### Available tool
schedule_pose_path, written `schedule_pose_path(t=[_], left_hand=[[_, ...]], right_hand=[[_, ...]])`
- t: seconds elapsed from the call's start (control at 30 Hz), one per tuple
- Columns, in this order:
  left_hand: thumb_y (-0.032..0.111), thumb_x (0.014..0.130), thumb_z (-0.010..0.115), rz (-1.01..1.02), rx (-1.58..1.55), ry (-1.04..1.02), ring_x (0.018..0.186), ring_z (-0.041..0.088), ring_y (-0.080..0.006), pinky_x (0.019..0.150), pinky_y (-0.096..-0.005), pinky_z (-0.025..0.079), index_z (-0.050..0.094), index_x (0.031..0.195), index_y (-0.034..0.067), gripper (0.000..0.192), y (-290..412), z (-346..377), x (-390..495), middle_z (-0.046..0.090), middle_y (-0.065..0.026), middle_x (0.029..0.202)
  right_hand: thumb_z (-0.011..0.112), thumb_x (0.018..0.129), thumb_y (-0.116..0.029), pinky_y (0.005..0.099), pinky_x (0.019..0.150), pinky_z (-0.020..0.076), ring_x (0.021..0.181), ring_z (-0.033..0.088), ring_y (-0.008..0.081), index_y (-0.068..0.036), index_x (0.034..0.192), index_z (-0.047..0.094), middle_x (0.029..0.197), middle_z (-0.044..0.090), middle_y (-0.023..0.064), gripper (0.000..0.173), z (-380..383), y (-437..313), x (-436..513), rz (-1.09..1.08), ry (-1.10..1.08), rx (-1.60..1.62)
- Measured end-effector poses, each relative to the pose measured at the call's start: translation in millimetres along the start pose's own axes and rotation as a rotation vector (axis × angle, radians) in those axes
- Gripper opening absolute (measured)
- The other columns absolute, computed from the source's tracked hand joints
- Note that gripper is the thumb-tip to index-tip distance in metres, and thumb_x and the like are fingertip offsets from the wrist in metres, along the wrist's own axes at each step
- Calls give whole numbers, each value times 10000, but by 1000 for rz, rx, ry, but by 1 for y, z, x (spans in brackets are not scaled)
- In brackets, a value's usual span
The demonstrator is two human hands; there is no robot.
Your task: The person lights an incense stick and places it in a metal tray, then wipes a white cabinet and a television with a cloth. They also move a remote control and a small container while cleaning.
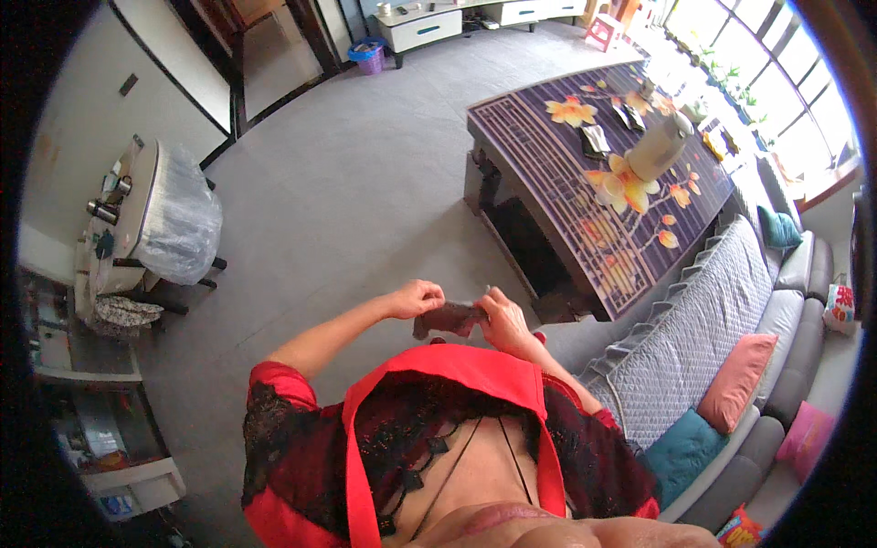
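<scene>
A small piece of thin, dark reddish-brown material is stretched between my two hands, above the red apron on my chest. Its kind cannot be told. My left hand pinches its end on the left of the picture, and my right hand grips the end on the right. Which hand is left or right is read from the sides of the picture. A small pale tip shows above the fingers of the hand on the right. The lower edge of the material hangs unevenly.
A flower-patterned table bears a beige jug. A grey sofa with cushions lies to the right. A plastic-covered table stands left. Farther off are a purple waste bin, a white cabinet and a pink stool.
</scene>
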State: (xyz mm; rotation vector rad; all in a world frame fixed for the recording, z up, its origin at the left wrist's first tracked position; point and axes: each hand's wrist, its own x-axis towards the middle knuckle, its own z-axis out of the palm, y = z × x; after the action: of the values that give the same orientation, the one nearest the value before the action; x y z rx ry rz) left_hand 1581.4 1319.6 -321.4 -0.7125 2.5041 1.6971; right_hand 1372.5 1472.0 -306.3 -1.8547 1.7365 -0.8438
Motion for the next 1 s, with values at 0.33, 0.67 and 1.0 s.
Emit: schedule_pose_path(t=[0.33,0.67,1.0], left_hand=[[202,975,496,-99,-568,716,753,457,-73,671,-262,424,540,922,60,158,-60,-85,8,480,39,784],[28,843,605,-263,31,981,899,614,-263,795,-357,493,523,1182,33,349,-91,-231,68,631,-140,1042],[-6,794,591,-355,343,512,980,590,-432,801,-494,510,334,1369,62,633,-53,-318,170,438,-247,1218]], right_hand=[[588,727,14,441,694,483,821,576,380,-58,958,625,909,541,150,245,9,-11,170,-142,39,3],[572,806,-41,327,717,520,904,627,249,-38,1126,629,1151,566,176,325,58,65,348,231,-122,233],[386,982,-388,424,717,476,767,584,236,-107,926,599,818,634,36,358,111,75,524,1019,-534,1900]])
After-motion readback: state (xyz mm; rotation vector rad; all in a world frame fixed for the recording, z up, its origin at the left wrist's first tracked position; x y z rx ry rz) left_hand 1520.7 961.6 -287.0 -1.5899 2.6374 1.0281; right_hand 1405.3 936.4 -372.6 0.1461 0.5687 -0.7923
